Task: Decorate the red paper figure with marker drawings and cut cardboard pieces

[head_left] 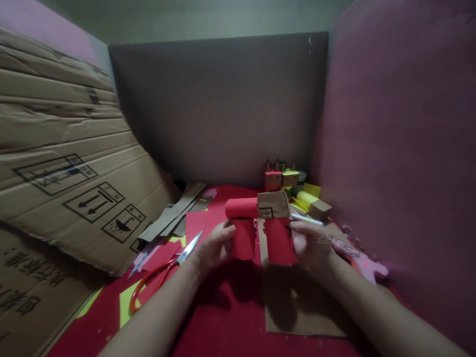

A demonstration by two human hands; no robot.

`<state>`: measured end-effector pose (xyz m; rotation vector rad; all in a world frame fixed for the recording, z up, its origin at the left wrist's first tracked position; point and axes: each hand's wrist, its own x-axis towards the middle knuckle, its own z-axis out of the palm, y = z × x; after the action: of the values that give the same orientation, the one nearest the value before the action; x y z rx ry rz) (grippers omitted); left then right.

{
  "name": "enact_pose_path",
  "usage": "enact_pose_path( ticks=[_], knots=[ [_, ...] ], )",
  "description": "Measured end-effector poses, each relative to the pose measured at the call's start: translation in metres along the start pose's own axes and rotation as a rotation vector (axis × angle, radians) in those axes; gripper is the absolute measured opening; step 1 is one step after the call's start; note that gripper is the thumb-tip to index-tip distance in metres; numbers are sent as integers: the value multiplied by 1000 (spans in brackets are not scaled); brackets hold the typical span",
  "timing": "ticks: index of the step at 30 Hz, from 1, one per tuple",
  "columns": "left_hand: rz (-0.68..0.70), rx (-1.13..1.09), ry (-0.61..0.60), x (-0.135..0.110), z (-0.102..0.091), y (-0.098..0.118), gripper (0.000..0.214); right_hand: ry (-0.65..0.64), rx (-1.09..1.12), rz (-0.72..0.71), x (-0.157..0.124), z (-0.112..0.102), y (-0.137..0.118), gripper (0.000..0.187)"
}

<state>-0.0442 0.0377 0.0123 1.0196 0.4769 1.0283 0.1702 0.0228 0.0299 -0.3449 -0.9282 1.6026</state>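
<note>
My left hand [219, 243] is closed on the edge of a short red paper tube [243, 239]. Just to its right, my right hand [310, 243] grips a second red paper tube [280, 241] by its side. Behind these two lies a longer red paper roll [241, 208], and a brown cardboard piece [273, 205] with printed lettering sits at its right end. A white stick-like thing [307, 218] shows just above my right fingers; whether they touch it I cannot tell. Below the hands a flat cardboard sheet [305, 307] lies on the red table [219, 317].
Scissors with red handles [159, 277] lie open beside my left forearm. Cardboard strips [174, 213] and paper scraps are at the left. Two small box-headed paper figures [281, 179] stand at the back. Yellow paper [307, 197] lies right of them, near a pink wall [401, 163].
</note>
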Motion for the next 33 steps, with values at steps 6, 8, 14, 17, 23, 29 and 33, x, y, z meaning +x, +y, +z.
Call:
enact_pose_path(
  ticks=[6,8,14,17,23,29,33],
  knots=[
    [-1,-97,129,0,7,-3,46,16,-121,9,1,-9,5,53],
    [17,-80,205,1,10,-4,49,42,-138,-30,3,-12,8,52],
    [46,-45,247,1,21,-6,57,171,-102,-89,5,-12,10,56],
    [49,-29,222,1,22,-6,60,215,-94,-113,6,-12,9,61],
    [95,44,210,1,22,-12,54,170,-202,-185,7,-17,9,53],
    [143,139,239,0,25,-24,55,201,-235,-228,0,-8,2,51],
    [156,170,209,1,23,-30,57,260,-319,-227,-2,-3,-2,49]
  ],
)
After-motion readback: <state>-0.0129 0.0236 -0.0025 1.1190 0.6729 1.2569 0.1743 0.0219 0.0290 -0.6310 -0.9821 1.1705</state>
